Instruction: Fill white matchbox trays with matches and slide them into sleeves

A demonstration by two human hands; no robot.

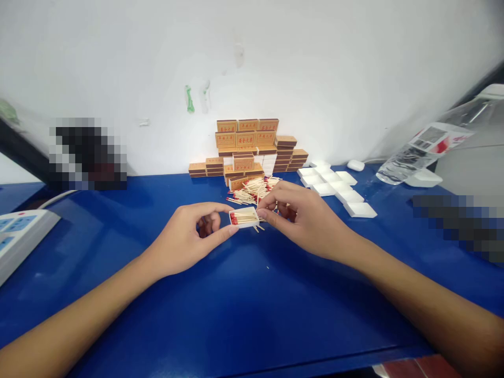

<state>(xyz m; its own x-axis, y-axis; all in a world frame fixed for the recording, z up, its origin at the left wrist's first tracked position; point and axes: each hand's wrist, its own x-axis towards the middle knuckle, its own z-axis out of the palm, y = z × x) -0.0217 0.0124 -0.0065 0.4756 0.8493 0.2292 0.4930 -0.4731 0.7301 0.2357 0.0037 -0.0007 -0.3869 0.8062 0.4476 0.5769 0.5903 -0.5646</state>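
A small white matchbox tray (244,216) filled with red-tipped matches sits between my two hands, just above the blue table (244,304). My left hand (189,236) pinches its left end between thumb and forefinger. My right hand (303,218) grips its right end with closed fingers. Right behind the tray lies a loose pile of matches (254,190). Further back, orange-brown matchbox sleeves (246,144) are stacked against the white wall.
Several empty white trays (338,190) lie in a row to the right of the pile. A clear plastic bottle (425,147) lies at the far right, a white power strip (19,231) at the left edge, a small white case (355,165) by the wall.
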